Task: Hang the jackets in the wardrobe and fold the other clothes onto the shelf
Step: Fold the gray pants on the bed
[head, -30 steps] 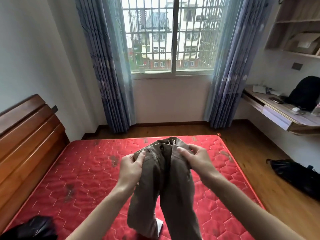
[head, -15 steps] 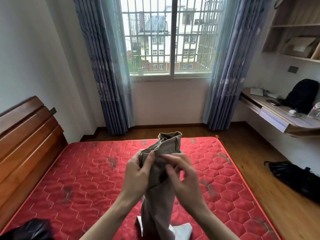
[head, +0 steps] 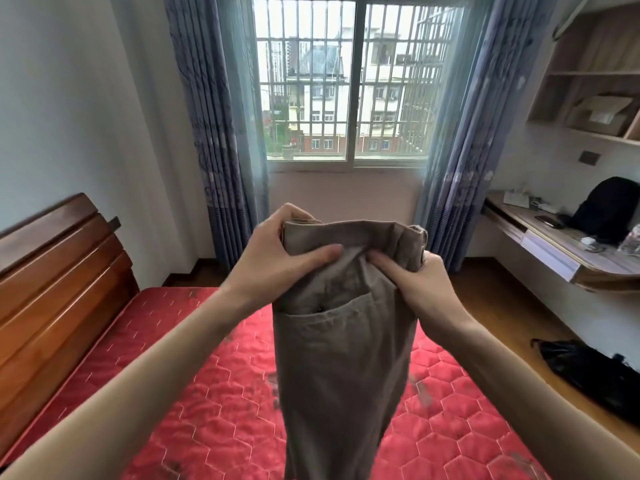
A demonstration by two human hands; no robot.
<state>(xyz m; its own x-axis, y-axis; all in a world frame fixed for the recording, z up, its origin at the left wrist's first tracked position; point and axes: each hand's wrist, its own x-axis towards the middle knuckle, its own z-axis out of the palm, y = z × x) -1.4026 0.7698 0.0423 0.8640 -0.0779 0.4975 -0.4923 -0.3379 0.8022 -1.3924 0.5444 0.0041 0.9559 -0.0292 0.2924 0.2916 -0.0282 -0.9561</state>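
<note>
Since half a second ago, both hands have lifted the khaki trousers (head: 343, 344) higher and spread the waistband wide, where before it was bunched into a narrow roll. One pair of trousers hangs in the centre of the frame, back pocket facing the camera, legs dropping out of view at the bottom edge. Left hand (head: 277, 258), centre left, is closed on the left corner of the waistband, thumb pressed onto the front of the cloth. Right hand (head: 415, 289), centre right, grips the right corner, thumb pressed into the fabric. Two bare forearms reach in from the lower corners.

Below the trousers lies one red quilted mattress (head: 207, 403) with a hexagon pattern and a few dark stains, filling the lower half of the frame. One dark wooden headboard (head: 59, 289) stands at the left edge. White walls surround the room. At upper centre is one barred window (head: 349, 91) showing apartment blocks, flanked by two blue curtains (head: 214, 133). At the right, one wall-mounted wooden desk (head: 561, 251) holds a black backpack (head: 609, 209) and small items too blurred to name. Open wooden shelves (head: 595, 77) sit at upper right, holding a cardboard box (head: 602, 112). One black bag (head: 595, 372) lies on the wooden floor at lower right.
</note>
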